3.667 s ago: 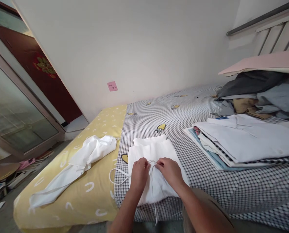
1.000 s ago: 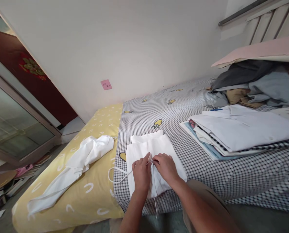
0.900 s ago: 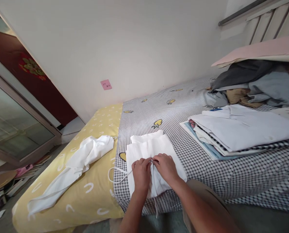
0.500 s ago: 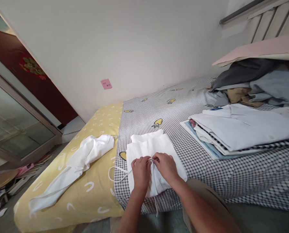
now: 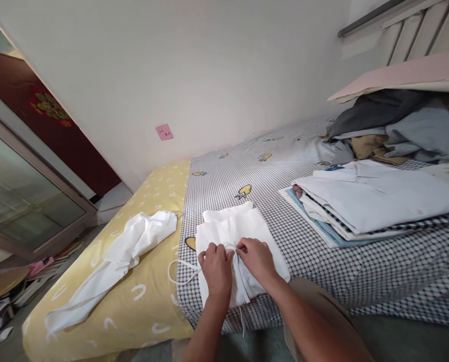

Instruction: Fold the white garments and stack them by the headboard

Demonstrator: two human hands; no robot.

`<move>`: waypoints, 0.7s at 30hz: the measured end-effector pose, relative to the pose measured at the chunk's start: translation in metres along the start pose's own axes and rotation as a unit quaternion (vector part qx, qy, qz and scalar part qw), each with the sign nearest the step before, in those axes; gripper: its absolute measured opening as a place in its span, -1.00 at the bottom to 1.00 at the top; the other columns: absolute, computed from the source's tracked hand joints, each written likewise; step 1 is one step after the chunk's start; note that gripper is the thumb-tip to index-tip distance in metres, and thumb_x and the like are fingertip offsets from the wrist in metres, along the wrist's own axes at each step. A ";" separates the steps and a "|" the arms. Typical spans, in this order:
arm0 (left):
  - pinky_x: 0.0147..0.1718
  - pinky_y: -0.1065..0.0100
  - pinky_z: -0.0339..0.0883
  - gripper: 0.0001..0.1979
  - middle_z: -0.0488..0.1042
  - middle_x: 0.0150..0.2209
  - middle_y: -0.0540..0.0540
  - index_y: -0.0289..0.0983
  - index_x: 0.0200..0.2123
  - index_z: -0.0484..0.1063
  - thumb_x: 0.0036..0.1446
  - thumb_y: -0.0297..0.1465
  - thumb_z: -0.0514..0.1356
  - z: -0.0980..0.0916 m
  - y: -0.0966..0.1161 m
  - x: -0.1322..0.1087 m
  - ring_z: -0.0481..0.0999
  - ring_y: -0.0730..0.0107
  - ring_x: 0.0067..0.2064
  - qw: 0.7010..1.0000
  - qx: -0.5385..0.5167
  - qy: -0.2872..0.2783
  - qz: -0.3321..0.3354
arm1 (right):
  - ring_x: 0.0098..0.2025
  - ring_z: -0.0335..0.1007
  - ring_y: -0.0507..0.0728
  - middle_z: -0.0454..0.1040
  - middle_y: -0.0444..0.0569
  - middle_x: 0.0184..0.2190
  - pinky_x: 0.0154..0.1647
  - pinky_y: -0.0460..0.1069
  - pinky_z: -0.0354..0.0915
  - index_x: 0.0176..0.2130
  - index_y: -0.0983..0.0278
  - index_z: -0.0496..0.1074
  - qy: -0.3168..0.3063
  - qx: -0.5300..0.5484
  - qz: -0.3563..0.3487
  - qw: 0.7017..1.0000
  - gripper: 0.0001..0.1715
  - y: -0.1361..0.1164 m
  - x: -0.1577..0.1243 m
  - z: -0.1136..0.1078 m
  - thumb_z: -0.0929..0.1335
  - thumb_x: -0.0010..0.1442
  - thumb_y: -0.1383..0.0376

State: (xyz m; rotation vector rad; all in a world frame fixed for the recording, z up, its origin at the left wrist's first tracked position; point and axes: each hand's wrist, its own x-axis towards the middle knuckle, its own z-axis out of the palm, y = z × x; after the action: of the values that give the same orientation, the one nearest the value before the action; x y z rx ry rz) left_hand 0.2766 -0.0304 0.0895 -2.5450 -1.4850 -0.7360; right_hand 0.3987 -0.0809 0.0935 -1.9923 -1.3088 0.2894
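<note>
The folded white garment (image 5: 247, 226) lies flat near the front edge of the bed, on the black-and-white checked cover (image 5: 224, 181), just right of the seam with the yellow cover (image 5: 152, 296). It is plain white, folded into a roughly square packet, with a narrower layer showing beyond its far edge and soft creases running down its near half. A thin white cord (image 5: 242, 322) belongs with it: one part makes a loose loop out past the left side, and another end hangs over the near edge of the bed.

Both hands work at the middle of the packet. The right hand (image 5: 256, 259) has its thumb and forefinger pinched together on the cord. The left hand (image 5: 216, 269) rests on the cloth with fingers curled beside the cord; whether its grip is closed on anything I cannot tell.

The hands and wrists cover much of the garment's centre and left side, so the way the cord crosses there is hard to make out. The folds hide what kind of garment it is. Both forearms are cut off at the bottom, and the right one partly covers a brown-clad leg (image 5: 315, 296). At right, the stack of folded clothes (image 5: 378, 201) hides most of its lower layers.
</note>
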 end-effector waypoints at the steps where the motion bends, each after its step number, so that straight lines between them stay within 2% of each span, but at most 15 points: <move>1: -0.02 0.13 0.16 -0.86 0.45 -0.35 -0.04 -0.22 -0.41 0.43 0.22 -0.39 0.20 0.000 0.000 0.000 0.46 0.25 -0.19 1.000 -0.002 0.004 0.001 | -0.20 0.47 0.10 0.63 -0.17 -0.34 -0.15 0.01 0.09 -0.37 0.18 0.51 0.000 0.002 0.000 1.000 -0.84 0.000 0.000 0.000 0.37 0.27 0.32; 8: 0.12 0.09 0.10 -0.84 0.47 -0.32 0.00 -0.22 -0.44 0.46 0.21 -0.43 0.18 -0.005 0.004 -0.005 0.48 0.31 -0.17 0.998 -0.067 -0.003 -0.008 | -0.21 0.47 0.10 0.62 -0.18 -0.35 -0.16 0.01 0.08 -0.37 0.18 0.52 0.003 0.006 0.001 1.000 -0.86 0.002 0.002 0.004 0.38 0.24 0.33; 14: 0.17 0.04 0.08 -0.81 0.47 -0.30 -0.01 -0.23 -0.48 0.40 0.20 -0.42 0.18 -0.008 0.004 -0.011 0.49 0.31 -0.15 0.990 -0.118 -0.032 -0.065 | -0.21 0.48 0.09 0.62 -0.17 -0.36 -0.16 0.00 0.10 -0.37 0.17 0.52 0.004 0.013 -0.003 1.000 -0.86 0.004 0.003 0.006 0.38 0.23 0.33; 18: 0.18 0.01 0.08 -0.96 0.48 -0.18 -0.02 -0.21 -0.31 0.49 0.16 -0.42 0.23 -0.007 0.003 -0.010 0.52 0.28 -0.10 0.979 -0.158 -0.052 -0.117 | -0.21 0.48 0.10 0.63 -0.17 -0.36 -0.17 0.01 0.09 -0.39 0.17 0.52 0.007 0.012 -0.006 1.000 -0.85 0.004 0.002 0.005 0.38 0.23 0.33; 21: 0.20 -0.01 0.06 -0.88 0.48 -0.10 -0.04 -0.14 -0.25 0.57 0.17 -0.40 0.23 -0.008 0.004 -0.008 0.53 0.25 -0.07 0.974 -0.173 -0.067 -0.132 | -0.21 0.48 0.10 0.62 -0.18 -0.36 -0.18 0.01 0.08 -0.39 0.17 0.51 0.007 0.013 -0.006 1.000 -0.85 0.004 0.002 0.006 0.39 0.23 0.32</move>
State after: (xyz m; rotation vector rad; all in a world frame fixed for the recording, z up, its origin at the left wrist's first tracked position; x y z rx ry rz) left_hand 0.2737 -0.0411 0.0938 -2.7189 -1.9192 -0.9504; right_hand 0.3994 -0.0772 0.0874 -1.9610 -1.3018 0.2840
